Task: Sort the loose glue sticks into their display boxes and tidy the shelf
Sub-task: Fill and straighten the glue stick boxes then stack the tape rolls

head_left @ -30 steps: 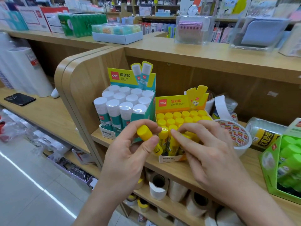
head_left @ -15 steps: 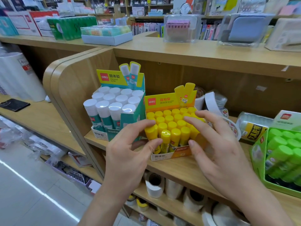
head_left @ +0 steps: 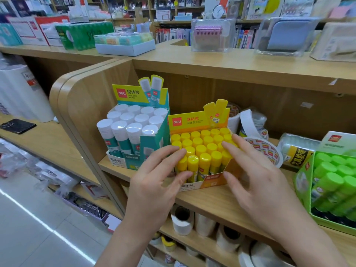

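Yellow glue sticks (head_left: 200,151) fill their display box (head_left: 210,183) between both hands' spread, empty fingers (head_left: 169,154).

small-stick box (head_left: 200,122) on shelf (head_left: 212,199) | tall-stick box (head_left: 134,93) left | tape roll (head_left: 264,149) right

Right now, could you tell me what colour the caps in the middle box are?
Yellow caps, head view.

Both forearms reach forward. The left hand (head_left: 154,182) is loosely open, its fingers (head_left: 171,156) spread and bent. The right hand (head_left: 258,182) is open too, palm down, fingers apart.
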Demonstrator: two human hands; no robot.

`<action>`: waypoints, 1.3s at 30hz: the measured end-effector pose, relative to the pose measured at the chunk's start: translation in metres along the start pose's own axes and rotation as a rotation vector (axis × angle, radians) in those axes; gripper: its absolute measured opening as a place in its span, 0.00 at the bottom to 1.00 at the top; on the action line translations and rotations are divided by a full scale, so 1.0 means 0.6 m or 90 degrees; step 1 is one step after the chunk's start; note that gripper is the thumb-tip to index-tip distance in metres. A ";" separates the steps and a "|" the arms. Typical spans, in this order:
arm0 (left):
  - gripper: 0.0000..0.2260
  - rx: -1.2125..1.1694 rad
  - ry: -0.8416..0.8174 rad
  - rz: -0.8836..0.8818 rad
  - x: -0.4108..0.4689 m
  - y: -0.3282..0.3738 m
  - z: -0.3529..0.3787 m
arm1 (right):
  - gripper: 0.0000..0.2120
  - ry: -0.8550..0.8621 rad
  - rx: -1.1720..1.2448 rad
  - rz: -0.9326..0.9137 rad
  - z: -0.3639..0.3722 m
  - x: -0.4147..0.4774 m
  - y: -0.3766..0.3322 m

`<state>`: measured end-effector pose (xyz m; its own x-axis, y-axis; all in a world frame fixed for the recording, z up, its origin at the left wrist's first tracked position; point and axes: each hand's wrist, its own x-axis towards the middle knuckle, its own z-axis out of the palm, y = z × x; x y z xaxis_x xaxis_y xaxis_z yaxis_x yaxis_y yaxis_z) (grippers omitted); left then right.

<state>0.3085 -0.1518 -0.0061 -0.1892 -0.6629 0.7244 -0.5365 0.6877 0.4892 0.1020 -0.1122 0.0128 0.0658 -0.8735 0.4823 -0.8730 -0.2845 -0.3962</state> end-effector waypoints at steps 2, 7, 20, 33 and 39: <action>0.20 0.052 -0.017 0.027 -0.001 -0.004 -0.002 | 0.30 -0.015 -0.045 -0.011 -0.002 0.002 0.000; 0.23 0.139 -0.050 0.091 0.002 -0.014 -0.011 | 0.31 -0.008 -0.106 -0.026 -0.003 0.005 -0.003; 0.29 0.177 -0.070 0.069 -0.011 -0.022 -0.027 | 0.28 0.025 -0.170 -0.050 -0.010 0.007 -0.014; 0.43 0.391 -0.064 -0.121 0.047 -0.082 -0.058 | 0.24 0.019 -0.189 -0.022 -0.017 0.019 -0.028; 0.41 0.415 -0.090 -0.073 0.071 -0.090 -0.068 | 0.22 0.004 -0.213 -0.039 -0.029 0.016 -0.022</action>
<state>0.3630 -0.2049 0.0180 -0.1834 -0.7845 0.5924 -0.9378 0.3203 0.1339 0.1058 -0.1100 0.0364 0.1214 -0.8562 0.5021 -0.9776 -0.1907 -0.0888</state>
